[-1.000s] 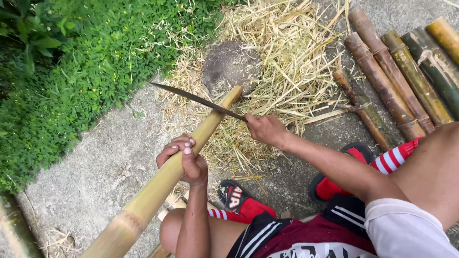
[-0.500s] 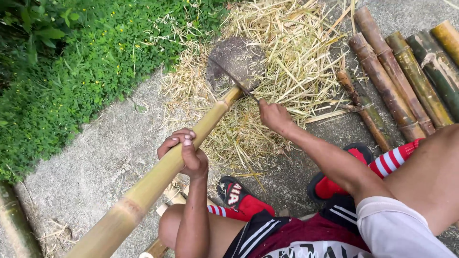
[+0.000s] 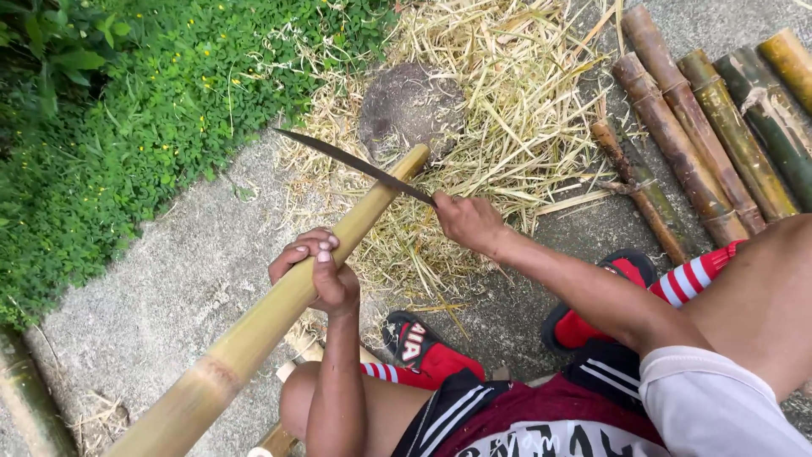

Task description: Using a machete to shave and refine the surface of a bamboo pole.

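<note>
Outdoors, a seated person grips a long pale bamboo pole that slants from the lower left up toward a flat stone amid a heap of dry shavings. The left hand wraps closed around the pole's middle. The right hand, fist closed, holds the handle of a dark curved blade, which lies across the pole near its far tip. Darker bamboo lengths lie to the right; green plants border the concrete.

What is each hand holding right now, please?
Left hand: closed around the bamboo pole.
Right hand: closed on the knife.
</note>
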